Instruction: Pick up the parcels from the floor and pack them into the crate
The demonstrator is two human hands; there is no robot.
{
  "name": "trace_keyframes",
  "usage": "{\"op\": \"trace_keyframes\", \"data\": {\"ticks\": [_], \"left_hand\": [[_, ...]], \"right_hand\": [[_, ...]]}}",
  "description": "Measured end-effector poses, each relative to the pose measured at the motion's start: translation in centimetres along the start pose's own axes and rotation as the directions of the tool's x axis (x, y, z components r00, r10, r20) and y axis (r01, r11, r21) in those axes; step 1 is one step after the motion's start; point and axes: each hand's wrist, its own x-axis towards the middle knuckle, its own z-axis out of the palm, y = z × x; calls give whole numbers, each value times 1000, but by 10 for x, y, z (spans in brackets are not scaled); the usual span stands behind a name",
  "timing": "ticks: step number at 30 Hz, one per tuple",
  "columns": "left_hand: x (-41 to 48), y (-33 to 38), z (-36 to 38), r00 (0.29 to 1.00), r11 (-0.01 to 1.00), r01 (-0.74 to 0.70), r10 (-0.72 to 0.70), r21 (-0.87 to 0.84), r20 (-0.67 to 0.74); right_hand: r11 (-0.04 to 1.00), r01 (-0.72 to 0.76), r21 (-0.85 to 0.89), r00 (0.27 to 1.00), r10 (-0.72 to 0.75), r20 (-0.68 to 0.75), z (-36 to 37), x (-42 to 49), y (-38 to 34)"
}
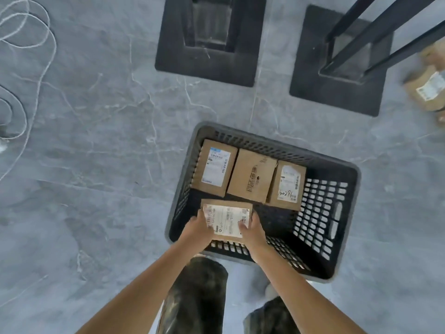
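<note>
Head view: the left hand (199,227) grips the left edge of a labelled cardboard parcel (226,220) and the right hand (252,231) grips its right edge, holding it level and label-up over the near-left part of the grey plastic crate (356,189). Three cardboard boxes (251,175) sit side by side along the far wall, so the two-handed hold appears intended to lower this parcel flat in front of them. At far right, brown parcels (428,90) lie on the floor, not yet packed.
</note>
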Motion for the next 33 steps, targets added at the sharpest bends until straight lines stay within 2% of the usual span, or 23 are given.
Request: {"op": "trace_keyframes", "data": {"ticks": [4,7,8,10,13,16,19,22,25,28,30,31,33], "left_hand": [[62,-16,11,998,984,49,-55,169,36],[87,-28,22,997,934,2,-29,357,72],[91,-32,25,996,904,-53,18,424,86],[94,-40,33,982,782,-185,124,595,141],[95,-47,33,971,649,-238,149,722,187],[91,-45,19,983,620,-178,75,764,168],[75,-21,-9,973,625,-212,65,751,221],[33,29,-44,952,544,-299,225,784,207],[-23,87,-89,914,438,-324,375,839,157],[-102,147,-141,910,520,-287,410,805,59],[-172,187,-177,850,554,-295,525,779,-51],[-209,207,-194,774,555,-320,620,768,-126],[-285,254,-229,553,516,-392,794,762,-253]], "right_hand": [[997,-31,65,988,21,150,41,61,14],[999,-15,45,976,5,217,66,88,18],[999,-27,27,975,20,223,71,94,19],[997,-64,45,968,51,245,74,103,21],[990,-102,102,959,70,273,67,107,19],[997,-73,27,946,61,318,56,96,16],[986,75,-146,921,-13,388,40,65,4],[980,110,-165,915,-35,402,8,15,-19],[973,150,-178,951,-93,295,-38,-46,-53],[943,284,-173,947,-248,205,-98,-120,-101],[909,376,-181,926,-364,96,-145,-179,-143],[892,410,-189,911,-411,35,-170,-211,-164],[853,471,-224,870,-492,-46,-221,-277,-209]]}}
